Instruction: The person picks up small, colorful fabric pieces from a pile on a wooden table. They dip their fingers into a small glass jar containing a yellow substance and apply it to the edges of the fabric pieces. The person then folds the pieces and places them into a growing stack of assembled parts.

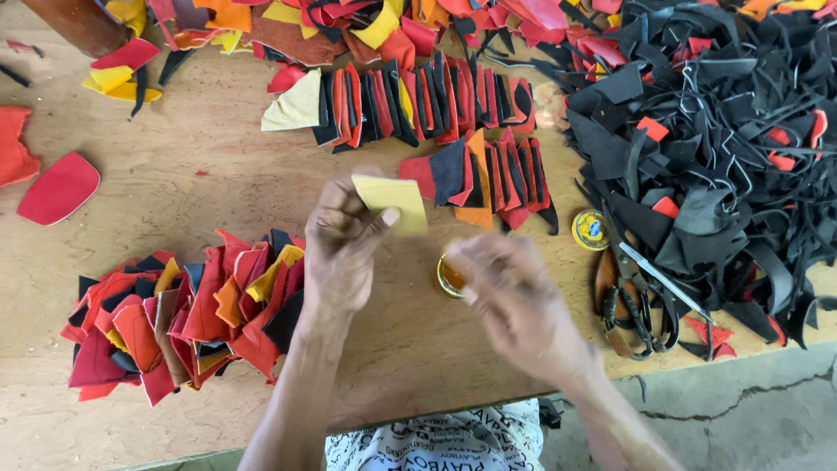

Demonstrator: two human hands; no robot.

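My left hand [340,249] pinches a small yellow leather piece [394,201] between thumb and fingers, holding it up over the wooden table [192,174]. My right hand [510,292] is blurred and hovers over a small open round tin of amber glue [449,277], its fingertips at the tin's rim; what it holds, if anything, is unclear. Two overlapping rows of red, black and orange leather pieces [418,100] lie just beyond the hands.
A heap of red, orange and black cut pieces [187,314] sits at my left. A large pile of black leather scraps [724,148] fills the right side. Scissors [645,288] and a round yellow lid [590,229] lie to the right. More offcuts line the far edge.
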